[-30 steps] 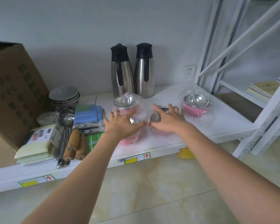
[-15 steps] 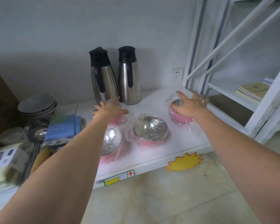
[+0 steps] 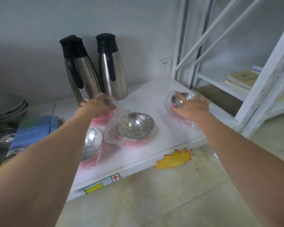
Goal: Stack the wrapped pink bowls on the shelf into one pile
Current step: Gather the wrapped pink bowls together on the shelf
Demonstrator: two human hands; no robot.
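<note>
Several pink bowls with steel insides, each in clear plastic wrap, sit on the white shelf (image 3: pixel 162 141). My left hand (image 3: pixel 97 106) grips the rear left bowl (image 3: pixel 103 117) by its rim, in front of the flasks. My right hand (image 3: pixel 191 107) grips the far right bowl (image 3: pixel 184 99) by its rim. A third bowl (image 3: pixel 134 126) rests between my hands. A fourth bowl (image 3: pixel 90 143) lies near the shelf's front, partly behind my left forearm.
Two steel vacuum flasks (image 3: pixel 95 69) stand at the back against the wall. Grey bowls (image 3: pixel 7 107), a blue packet (image 3: pixel 34 130) and ladles (image 3: pixel 3 138) crowd the left. A white rack frame (image 3: pixel 266 82) with booklets (image 3: pixel 241 78) rises on the right.
Both hands have left the two front bowls and reached outward: the left has closed on the rear left bowl, the right on the far right bowl. The view has shifted right and closer.
</note>
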